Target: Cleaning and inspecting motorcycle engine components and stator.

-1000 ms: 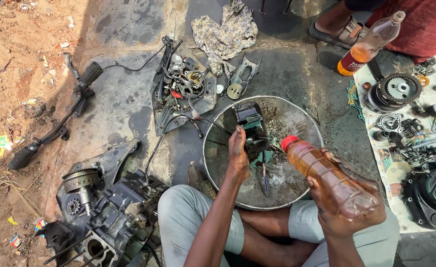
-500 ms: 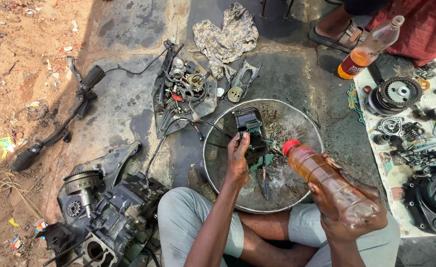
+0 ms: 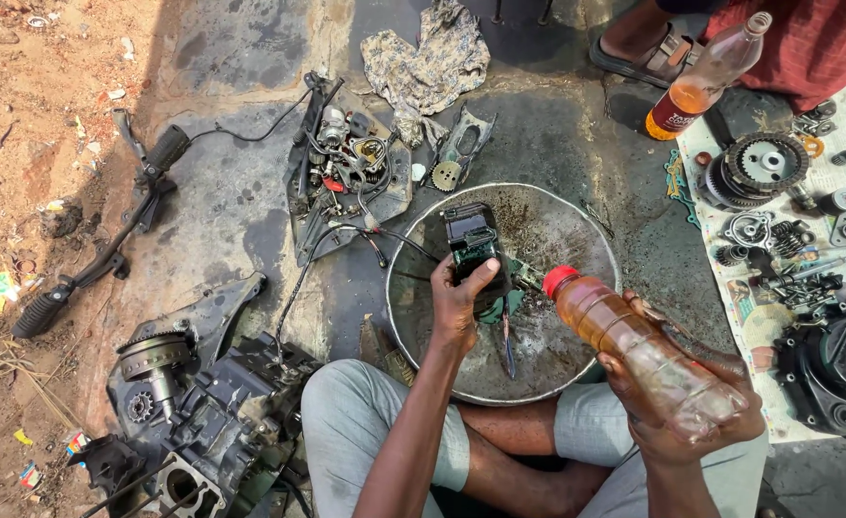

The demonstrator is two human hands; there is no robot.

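**Metal basin, one black part, one bottle in hand**

One black engine part (image 3: 471,245), boxy, sits in the far half of one round metal basin (image 3: 413,317) on the ground. The left hand (image 3: 458,307) reaches into the basin, its thumb and fingers closed on the part's near end, forearm stretched out from the near edge. One plastic bottle (image 3: 644,350) with a red cap, filled with amber liquid, lies tilted in the right hand (image 3: 692,403), cap pointing left over the basin's right rim; the fingers wrap around the bottle's base.

Two thin tools in the basin, near the left hand, are hard to make out. The person sits cross-legged, knees at the basin's near rim.

Left near: one stripped engine block (image 3: 193,412), partly cut off at the bottom edge. Far left: one black handlebar bar with grips (image 3: 106,240). Beyond the basin: one wiring and parts cluster (image 3: 346,168), one crumpled rag (image 3: 423,62). Far right: a second amber bottle (image 3: 706,77), standing tilted beside another person's sandalled foot (image 3: 648,48). Right: gears and small parts on a printed sheet (image 3: 778,206), too many and too small to count.
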